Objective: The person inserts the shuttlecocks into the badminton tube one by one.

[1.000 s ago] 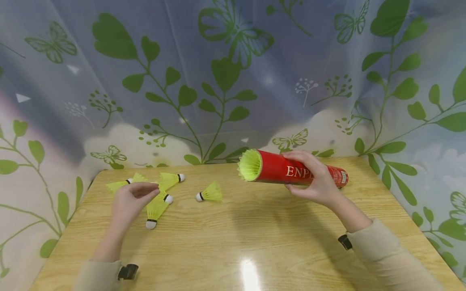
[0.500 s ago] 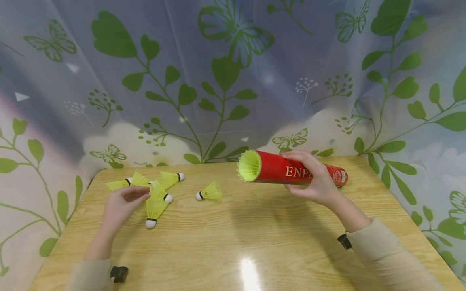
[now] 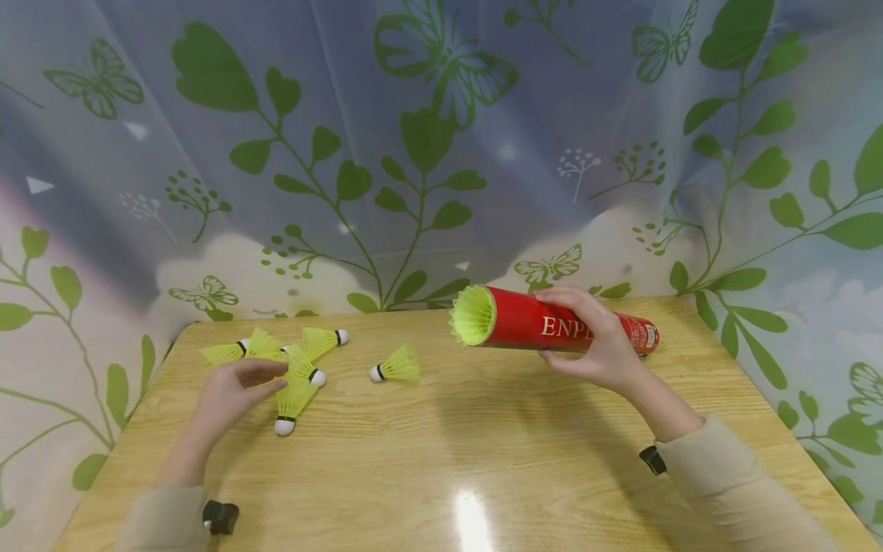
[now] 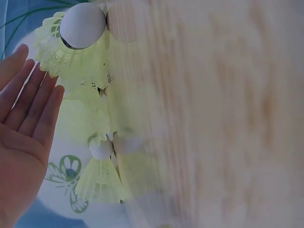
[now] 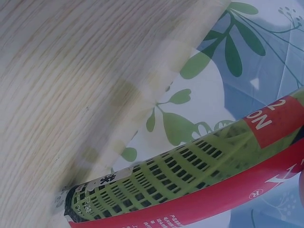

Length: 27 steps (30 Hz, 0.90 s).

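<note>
My right hand (image 3: pixel 600 345) grips a red shuttlecock tube (image 3: pixel 517 316), thumb below and fingers over the top. Its open end faces left, and a yellow skirt fills the mouth. In the right wrist view, a see-through strip along the tube (image 5: pixel 175 175) shows yellow netting inside. My left hand (image 3: pixel 231 395) is at a cluster of yellow shuttlecocks with white heads, its thumb and fingers apart. Seen from the left wrist, straight fingers (image 4: pixel 35 104) reach the skirt edge of the nearest shuttlecock (image 4: pixel 83 26). Beneath the hand, another shuttlecock (image 3: pixel 295 395) points its head toward me.
A lone shuttlecock (image 3: pixel 398 365) lies between the cluster and the tube. Farther back is another shuttlecock (image 3: pixel 324 341), and one more (image 3: pixel 224 351) lies at the left. The wooden table (image 3: pixel 386 468) meets a leaf-patterned curtain (image 3: pixel 483 192) behind.
My left hand has shifted left and slightly down over the cluster, and its thumb and fingers have spread a little. The right hand and tube stay in place.
</note>
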{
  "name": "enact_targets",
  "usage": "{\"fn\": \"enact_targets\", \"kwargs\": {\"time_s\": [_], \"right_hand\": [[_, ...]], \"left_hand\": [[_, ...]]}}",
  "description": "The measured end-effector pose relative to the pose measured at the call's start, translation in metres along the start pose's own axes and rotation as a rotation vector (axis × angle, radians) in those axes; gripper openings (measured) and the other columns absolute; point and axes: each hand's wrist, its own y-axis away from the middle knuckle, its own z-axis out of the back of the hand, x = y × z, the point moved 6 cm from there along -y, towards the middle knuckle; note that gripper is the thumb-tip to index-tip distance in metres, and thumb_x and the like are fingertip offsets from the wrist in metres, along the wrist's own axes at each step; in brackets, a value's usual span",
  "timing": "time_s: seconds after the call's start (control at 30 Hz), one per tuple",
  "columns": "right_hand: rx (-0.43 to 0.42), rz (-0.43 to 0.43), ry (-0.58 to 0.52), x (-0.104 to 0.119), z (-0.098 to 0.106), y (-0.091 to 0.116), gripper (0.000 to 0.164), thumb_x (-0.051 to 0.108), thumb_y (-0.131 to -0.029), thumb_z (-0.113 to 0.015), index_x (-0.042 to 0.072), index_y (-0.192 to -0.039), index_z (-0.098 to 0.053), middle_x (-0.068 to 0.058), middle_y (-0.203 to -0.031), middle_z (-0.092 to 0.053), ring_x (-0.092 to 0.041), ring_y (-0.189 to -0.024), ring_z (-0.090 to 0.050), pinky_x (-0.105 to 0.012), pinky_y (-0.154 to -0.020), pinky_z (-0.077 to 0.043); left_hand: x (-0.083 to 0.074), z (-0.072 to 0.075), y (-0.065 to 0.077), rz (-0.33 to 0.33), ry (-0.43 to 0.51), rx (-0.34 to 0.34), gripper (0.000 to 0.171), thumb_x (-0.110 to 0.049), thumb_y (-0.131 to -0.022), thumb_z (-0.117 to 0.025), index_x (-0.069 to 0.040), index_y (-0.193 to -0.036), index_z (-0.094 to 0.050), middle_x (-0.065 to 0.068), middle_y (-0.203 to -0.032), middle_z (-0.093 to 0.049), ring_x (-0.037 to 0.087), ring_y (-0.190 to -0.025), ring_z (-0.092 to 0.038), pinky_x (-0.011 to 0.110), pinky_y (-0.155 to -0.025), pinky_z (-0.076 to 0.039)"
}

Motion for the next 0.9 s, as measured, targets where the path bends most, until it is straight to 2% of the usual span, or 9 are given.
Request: {"fn": "enact_targets", "kwargs": {"time_s": [0.1, 0.23, 0.37, 0.57, 0.73, 0.9], "right_hand": [[0.004, -0.002, -0.001, -0.002, 0.000, 0.001, 0.071, -0.001, -0.059, -0.080, 0.001, -0.125, -0.055, -0.014, -0.128, -0.056, -0.025, -0.123, -0.048, -0.022, -0.104, -0.038], [-0.004, 0.005, -0.007, 0.013, 0.003, -0.004, 0.068, -0.006, -0.058, -0.078, -0.004, -0.122, -0.055, -0.019, -0.125, -0.056, -0.034, -0.119, -0.049, -0.021, -0.105, -0.037], [-0.006, 0.009, -0.009, 0.019, 0.004, -0.006, 0.068, -0.008, -0.057, -0.078, -0.006, -0.121, -0.055, -0.020, -0.124, -0.057, -0.036, -0.118, -0.049, -0.020, -0.104, -0.037], [-0.006, 0.001, -0.008, 0.019, 0.004, -0.006, 0.067, -0.009, -0.058, -0.078, -0.005, -0.121, -0.055, -0.020, -0.124, -0.057, -0.017, -0.122, -0.048, -0.018, -0.102, -0.038], [-0.009, 0.001, -0.011, 0.019, 0.004, -0.006, 0.067, -0.010, -0.057, -0.078, -0.005, -0.120, -0.055, -0.020, -0.123, -0.057, -0.020, -0.122, -0.049, -0.019, -0.103, -0.037], [-0.004, -0.005, -0.004, 0.007, 0.002, -0.002, 0.070, -0.008, -0.057, -0.079, -0.002, -0.123, -0.055, -0.017, -0.126, -0.056, -0.020, -0.123, -0.048, -0.019, -0.103, -0.037]], "left_hand": [[0.001, -0.001, 0.001, -0.002, -0.011, 0.024, 0.035, -0.038, -0.087, -0.068, -0.015, -0.113, -0.068, 0.006, -0.112, -0.068, 0.027, -0.102, -0.064, 0.035, -0.081, -0.055], [0.001, -0.002, 0.001, -0.014, -0.031, 0.034, 0.033, -0.036, -0.087, -0.068, -0.013, -0.111, -0.069, 0.009, -0.112, -0.068, 0.029, -0.102, -0.063, 0.044, -0.082, -0.054], [0.003, -0.001, 0.001, -0.029, -0.049, 0.024, 0.029, -0.032, -0.086, -0.070, -0.013, -0.107, -0.070, 0.010, -0.108, -0.068, 0.030, -0.099, -0.064, 0.044, -0.082, -0.054], [0.004, 0.000, 0.001, -0.029, -0.074, 0.009, 0.021, -0.030, -0.085, -0.071, -0.015, -0.099, -0.073, 0.007, -0.101, -0.070, 0.029, -0.096, -0.066, 0.044, -0.081, -0.054], [0.006, 0.000, 0.001, 0.006, -0.077, 0.023, 0.022, -0.036, -0.085, -0.070, -0.017, -0.095, -0.073, 0.004, -0.096, -0.071, 0.026, -0.093, -0.065, 0.043, -0.080, -0.054], [0.004, 0.000, 0.001, 0.013, -0.092, 0.030, 0.020, -0.035, -0.085, -0.070, -0.016, -0.091, -0.073, 0.002, -0.090, -0.071, 0.019, -0.085, -0.066, 0.034, -0.073, -0.054]]}}
